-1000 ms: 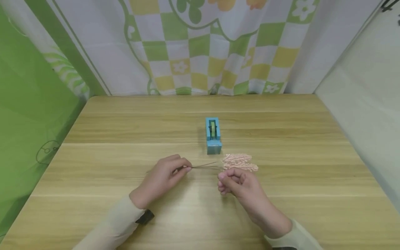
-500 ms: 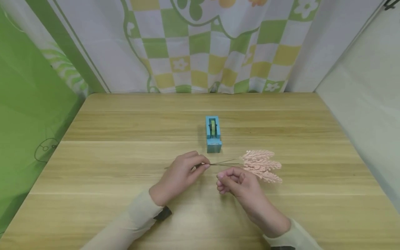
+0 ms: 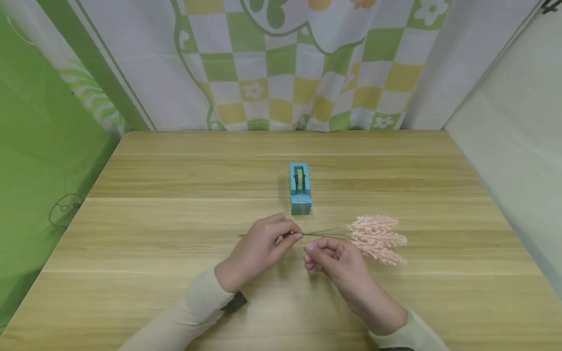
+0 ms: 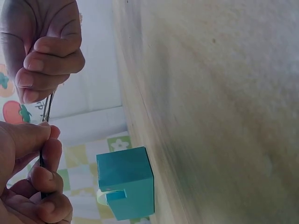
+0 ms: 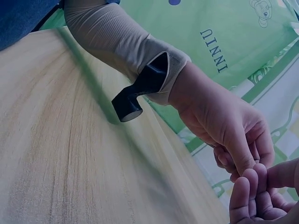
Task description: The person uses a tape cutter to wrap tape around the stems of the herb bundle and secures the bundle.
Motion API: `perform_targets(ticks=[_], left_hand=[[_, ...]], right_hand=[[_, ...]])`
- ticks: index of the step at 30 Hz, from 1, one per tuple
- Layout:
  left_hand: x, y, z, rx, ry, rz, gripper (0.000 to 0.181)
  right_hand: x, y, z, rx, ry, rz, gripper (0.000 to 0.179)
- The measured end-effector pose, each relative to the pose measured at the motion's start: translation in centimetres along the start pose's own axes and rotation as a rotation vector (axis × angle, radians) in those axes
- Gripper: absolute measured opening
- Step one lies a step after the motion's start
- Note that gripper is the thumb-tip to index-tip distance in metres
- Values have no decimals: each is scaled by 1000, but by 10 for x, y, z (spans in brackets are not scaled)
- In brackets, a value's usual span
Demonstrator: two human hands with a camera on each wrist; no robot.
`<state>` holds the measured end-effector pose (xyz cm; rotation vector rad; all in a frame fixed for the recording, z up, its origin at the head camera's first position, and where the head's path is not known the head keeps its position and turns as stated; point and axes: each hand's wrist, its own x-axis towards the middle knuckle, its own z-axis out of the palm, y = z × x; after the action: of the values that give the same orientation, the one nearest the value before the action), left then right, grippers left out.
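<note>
My left hand (image 3: 260,247) pinches the thin dark stems (image 3: 322,234) of several pink artificial flower sprigs between thumb and fingers. The fluffy pink heads (image 3: 378,239) fan out to the right, and the stem ends poke out left behind the hand. Close in front of the stems is my right hand (image 3: 340,263), its fingers curled and thumb tip against the index finger. I cannot tell whether anything thin is between those tips. In the left wrist view the stems run up from the left hand (image 4: 30,170) behind the right hand (image 4: 49,58).
A blue tape dispenser (image 3: 300,205) with a greenish roll stands on the wooden table (image 3: 175,180) just beyond the hands. A checked curtain (image 3: 281,83) hangs along the table's back edge, with a green cloth (image 3: 39,146) at the left.
My left hand has moved right, carrying the stems, so the pink heads now spread farther right past my right hand. The right hand has stayed almost still.
</note>
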<state>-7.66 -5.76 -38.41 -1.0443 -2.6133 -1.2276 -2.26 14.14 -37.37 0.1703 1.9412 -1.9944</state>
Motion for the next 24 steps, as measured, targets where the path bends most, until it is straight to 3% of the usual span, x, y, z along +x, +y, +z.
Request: perform_targets(ticks=[24], left_hand=[[-4, 5, 1, 53, 26, 57, 10]], right_hand=[[1, 3, 3, 20, 32, 0, 24]])
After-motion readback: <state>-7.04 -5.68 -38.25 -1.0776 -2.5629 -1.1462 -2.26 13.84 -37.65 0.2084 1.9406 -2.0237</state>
